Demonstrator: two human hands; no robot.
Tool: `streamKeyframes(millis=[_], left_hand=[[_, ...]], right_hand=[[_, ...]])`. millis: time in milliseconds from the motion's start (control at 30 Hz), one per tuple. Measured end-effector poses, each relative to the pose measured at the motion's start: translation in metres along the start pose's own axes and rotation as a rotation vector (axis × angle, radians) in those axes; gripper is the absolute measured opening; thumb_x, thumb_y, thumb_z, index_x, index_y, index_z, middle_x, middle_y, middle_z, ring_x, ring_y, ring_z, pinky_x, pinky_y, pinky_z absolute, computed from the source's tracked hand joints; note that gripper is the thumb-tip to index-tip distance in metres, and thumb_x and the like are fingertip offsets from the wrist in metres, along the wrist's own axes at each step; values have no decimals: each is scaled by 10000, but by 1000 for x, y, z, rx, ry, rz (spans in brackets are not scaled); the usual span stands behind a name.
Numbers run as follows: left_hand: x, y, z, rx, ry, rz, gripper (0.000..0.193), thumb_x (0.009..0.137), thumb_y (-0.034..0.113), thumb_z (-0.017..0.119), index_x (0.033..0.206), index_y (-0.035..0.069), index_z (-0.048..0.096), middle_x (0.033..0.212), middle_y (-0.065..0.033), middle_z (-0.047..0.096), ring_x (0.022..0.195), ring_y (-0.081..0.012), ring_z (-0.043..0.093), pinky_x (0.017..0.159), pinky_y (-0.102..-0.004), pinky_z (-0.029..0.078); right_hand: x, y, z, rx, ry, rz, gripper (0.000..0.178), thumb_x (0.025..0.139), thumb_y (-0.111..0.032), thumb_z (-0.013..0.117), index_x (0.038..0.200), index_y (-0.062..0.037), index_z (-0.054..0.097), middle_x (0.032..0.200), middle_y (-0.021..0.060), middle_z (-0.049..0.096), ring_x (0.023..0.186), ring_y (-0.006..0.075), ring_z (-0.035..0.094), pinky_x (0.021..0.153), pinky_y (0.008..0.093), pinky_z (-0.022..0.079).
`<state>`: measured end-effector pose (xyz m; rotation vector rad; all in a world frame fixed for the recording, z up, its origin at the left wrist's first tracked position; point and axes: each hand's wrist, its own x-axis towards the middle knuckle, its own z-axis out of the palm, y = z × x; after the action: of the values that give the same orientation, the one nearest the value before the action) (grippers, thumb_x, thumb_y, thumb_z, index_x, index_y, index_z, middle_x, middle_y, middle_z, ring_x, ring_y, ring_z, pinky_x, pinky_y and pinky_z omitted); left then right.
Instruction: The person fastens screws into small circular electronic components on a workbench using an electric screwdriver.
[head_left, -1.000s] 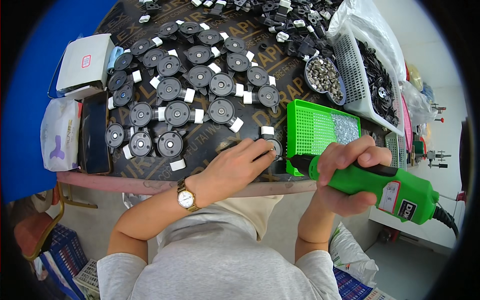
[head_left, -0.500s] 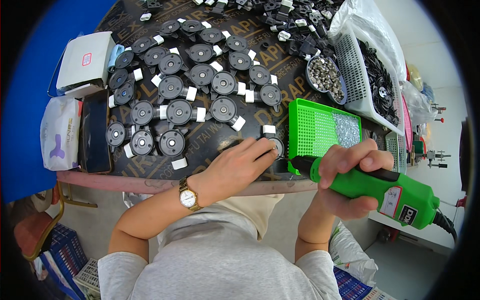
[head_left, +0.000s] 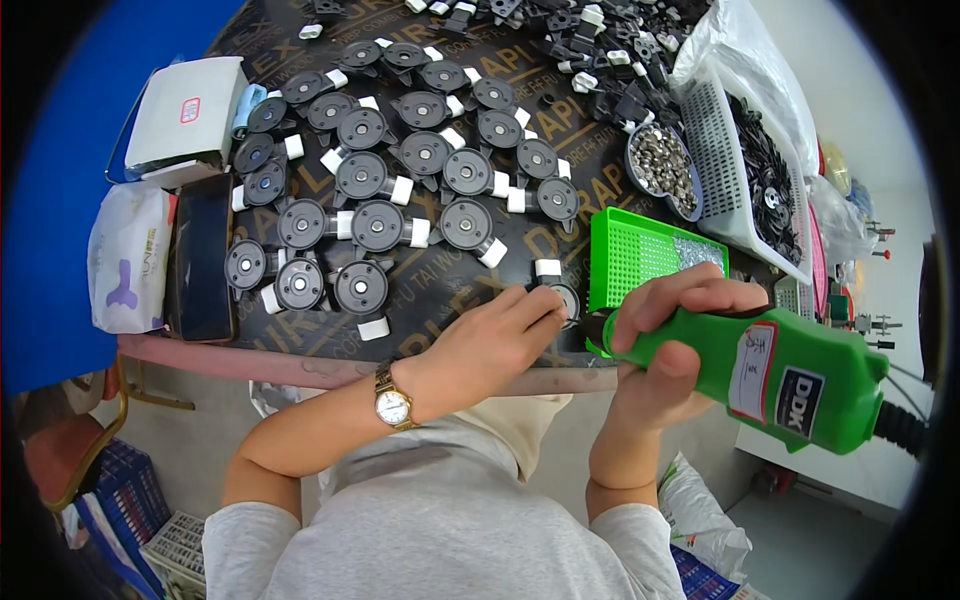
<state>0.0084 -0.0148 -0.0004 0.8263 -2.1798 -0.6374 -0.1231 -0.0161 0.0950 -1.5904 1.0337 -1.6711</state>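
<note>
My right hand (head_left: 668, 365) is wrapped round a green electric screwdriver (head_left: 825, 385), its black cord running off to the right. The driver points left, toward my left hand, and its tip is hidden behind my fingers. At the table's front edge my left hand (head_left: 492, 345) is closed on a round black plastic wheel-like part (head_left: 570, 298) with a white tab. The fingertips hide part of this piece. Just behind the driver lies a green perforated tray (head_left: 635, 262) with small silvery screws in its right part.
Several similar black parts (head_left: 378, 225) with white tabs spread over the left of the table. A bowl of metal pieces (head_left: 660, 165) and a white basket (head_left: 715, 165) of black parts stand at the right. A phone (head_left: 205, 265), tissue pack (head_left: 130, 260) and white box (head_left: 190, 115) lie far left.
The screwdriver's rear end has swung nearer and lower, and my right hand has shifted slightly left. My left hand stays at the black part. The whole view has shifted a little.
</note>
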Motion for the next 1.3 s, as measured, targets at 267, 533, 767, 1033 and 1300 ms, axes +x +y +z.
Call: streamKeyframes(millis=[267,533,767,1033,1300], left_hand=[[-1,2,-5,-82,-68,-44,308,776,18,550,1083,8,554,1044,-70,509,891,-240,529,755,-311,482],[4,3,-5,5,-108,-26,330,767,27,544,1095,4,548,1063,-76,508,908,-237,536,758,-308,496],[2,4,-11,41,-68,61,313,757,18,529,1065,-41,541,1032,-78,496,827,-218,512,707,-293,476],[2,4,-9,51,-28,78,312,751,17,543,1057,-45,545,1010,-75,502,813,-213,511,699,-288,475],[6,-1,-4,45,-2,96,275,752,24,545,1019,-41,554,952,-71,485,777,-198,497,645,-264,489]], right_hand=[[4,-1,3,-77,91,26,561,755,-411,713,1012,1,432,828,144,558,517,140,517,498,227,428],[18,14,-21,53,-106,-108,623,789,-532,620,1021,16,436,900,157,501,415,105,446,362,203,366],[24,19,-20,116,-156,-205,775,748,-686,536,955,59,484,862,190,536,392,144,500,359,212,356],[25,4,-20,339,-116,-49,924,773,-778,259,922,99,511,870,235,528,378,192,503,363,247,360],[23,9,-12,105,-85,-94,534,781,-467,666,864,13,449,847,178,519,378,112,451,342,188,315]])
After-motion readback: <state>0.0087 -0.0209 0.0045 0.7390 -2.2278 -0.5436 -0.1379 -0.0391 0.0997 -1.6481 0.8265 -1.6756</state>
